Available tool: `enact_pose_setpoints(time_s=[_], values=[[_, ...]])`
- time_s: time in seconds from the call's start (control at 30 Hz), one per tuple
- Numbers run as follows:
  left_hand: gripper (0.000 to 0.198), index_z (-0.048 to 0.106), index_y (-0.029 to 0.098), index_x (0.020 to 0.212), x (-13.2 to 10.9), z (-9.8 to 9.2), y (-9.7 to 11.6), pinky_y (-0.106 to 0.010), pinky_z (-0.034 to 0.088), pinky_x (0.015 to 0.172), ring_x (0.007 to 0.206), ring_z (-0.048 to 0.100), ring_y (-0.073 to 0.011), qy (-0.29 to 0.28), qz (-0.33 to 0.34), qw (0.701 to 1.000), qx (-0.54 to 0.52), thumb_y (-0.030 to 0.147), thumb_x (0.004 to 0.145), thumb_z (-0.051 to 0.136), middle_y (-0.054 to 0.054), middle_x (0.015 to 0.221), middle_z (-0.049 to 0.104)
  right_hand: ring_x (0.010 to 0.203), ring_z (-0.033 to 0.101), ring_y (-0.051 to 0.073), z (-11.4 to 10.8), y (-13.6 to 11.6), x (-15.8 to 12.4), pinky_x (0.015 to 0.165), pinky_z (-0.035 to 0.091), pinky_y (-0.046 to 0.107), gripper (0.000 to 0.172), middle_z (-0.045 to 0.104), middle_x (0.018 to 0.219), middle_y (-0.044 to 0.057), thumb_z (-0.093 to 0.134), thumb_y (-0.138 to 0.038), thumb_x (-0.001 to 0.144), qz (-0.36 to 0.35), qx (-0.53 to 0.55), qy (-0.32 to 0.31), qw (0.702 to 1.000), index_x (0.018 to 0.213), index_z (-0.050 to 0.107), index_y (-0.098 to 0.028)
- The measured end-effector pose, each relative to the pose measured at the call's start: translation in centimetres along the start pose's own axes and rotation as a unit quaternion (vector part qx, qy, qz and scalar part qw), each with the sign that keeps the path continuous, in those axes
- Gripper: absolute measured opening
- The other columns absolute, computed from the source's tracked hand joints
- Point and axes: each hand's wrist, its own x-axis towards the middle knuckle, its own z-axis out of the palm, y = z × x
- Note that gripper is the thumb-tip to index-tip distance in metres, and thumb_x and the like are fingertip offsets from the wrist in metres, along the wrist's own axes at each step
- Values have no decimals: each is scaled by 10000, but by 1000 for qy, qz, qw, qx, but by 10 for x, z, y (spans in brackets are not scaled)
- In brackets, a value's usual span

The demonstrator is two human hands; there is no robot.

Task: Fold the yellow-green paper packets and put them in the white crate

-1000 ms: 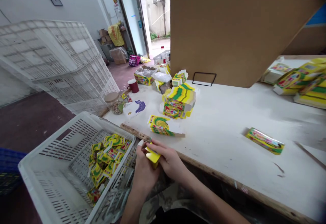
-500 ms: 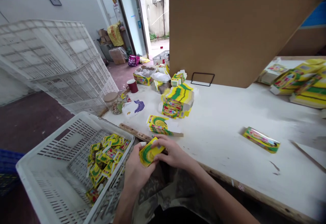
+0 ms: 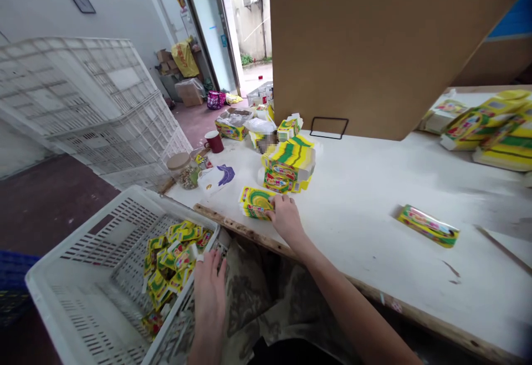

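Observation:
My right hand (image 3: 286, 218) is at the table's front edge, its thumb and fingertips closed on the right end of a stack of flattened yellow-and-green cartons (image 3: 255, 201). How many cartons it grips is hidden. Over the near rim of a white plastic crate (image 3: 137, 189) is my left hand (image 3: 210, 284), fingers stretched out and nothing held. Inside the crate, a heap of small yellow-and-green cartons (image 3: 166, 271) lies just beyond its fingertips. Behind the flat stack is a larger pile of yellow cartons (image 3: 288, 163).
A lidded jar (image 3: 182, 168) and a red mug (image 3: 214, 141) are at the table's left. To the right lies a filled carton (image 3: 429, 225). A large cardboard box (image 3: 353, 49) rises behind. White crates (image 3: 91, 88) are stacked at left.
The small carton that both hands held has left them. My left hand has moved left and down to the crate rim and opened; my right hand has gone up to the flat carton stack.

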Motion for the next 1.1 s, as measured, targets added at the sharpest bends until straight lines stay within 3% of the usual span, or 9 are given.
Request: enact_pose_setpoints(time_s=[0.2, 0.3, 0.4, 0.5, 0.67, 0.8, 0.9, 1.0, 1.1], values=[[520, 527, 225, 1155, -10, 11, -15, -431, 437, 1027, 1201, 530, -248, -174, 44, 984, 18, 475, 729, 689, -121, 1296, 547, 770, 566, 186, -11, -15, -26, 692, 423, 285, 186, 604, 843, 19, 589, -149, 800, -39, 77, -30, 996, 948, 486, -194], [530, 523, 262, 1192, -16, 20, -14, -408, 473, 964, 1164, 552, -250, -249, 108, 962, 8, 594, 781, 563, -89, 1267, 571, 668, 507, 137, -17, -33, -55, 614, 384, 243, 199, 542, 736, -33, 637, -151, 750, -96, 225, -151, 958, 826, 463, -213], [464, 581, 253, 994, -23, 32, -5, -358, 511, 840, 896, 614, -201, -233, 149, 961, -7, 641, 852, 370, -36, 921, 634, 633, 440, 111, -12, -51, -83, 564, 361, 221, 265, 480, 709, -52, 699, -229, 721, -65, 422, -286, 858, 807, 450, -212], [465, 519, 225, 768, -23, 38, 3, -259, 492, 639, 615, 515, -126, -171, 143, 974, -48, 669, 832, 395, 20, 658, 490, 687, 426, 112, -2, -61, -98, 609, 373, 227, 423, 476, 780, -46, 795, -334, 640, -40, 504, -281, 816, 869, 462, -209], [595, 575, 210, 891, -17, 25, -3, -280, 517, 684, 728, 591, -157, -158, 151, 975, 41, 774, 739, 463, -18, 788, 597, 652, 432, 113, 1, -56, -90, 591, 333, 230, 393, 491, 715, -62, 764, -269, 690, -25, 463, -249, 850, 1012, 551, -198], [384, 596, 177, 920, -16, 14, -9, -289, 524, 751, 795, 624, -164, -141, 184, 964, 131, 483, 721, 718, -23, 876, 655, 668, 506, 131, -12, -42, -74, 614, 379, 248, 91, 591, 729, -19, 623, -230, 818, -49, 418, -216, 881, 881, 650, -171], [320, 594, 179, 989, -13, 9, -2, -301, 526, 818, 850, 643, -167, -141, 202, 954, 171, 400, 776, 686, -27, 902, 667, 714, 560, 160, -22, -30, -65, 660, 422, 276, 79, 647, 763, 11, 603, -185, 839, -99, 338, -150, 924, 831, 681, -182], [566, 461, 240, 1260, -12, 6, 16, -352, 447, 1018, 1148, 578, -205, -158, 309, 915, 207, 352, 763, 707, -82, 1233, 593, 880, 567, 217, -32, -21, -59, 782, 446, 350, 178, 672, 907, 64, 566, -152, 869, -177, 210, -41, 961, 954, 705, -225], [860, 389, 245, 1346, -15, 6, 34, -424, 327, 1130, 1340, 413, -279, -200, 379, 841, 330, 330, 610, 826, -116, 1411, 462, 904, 543, 235, -38, -21, -61, 869, 424, 419, 223, 682, 902, 65, 522, -171, 907, -295, 102, -34, 949, 995, 705, -263]])
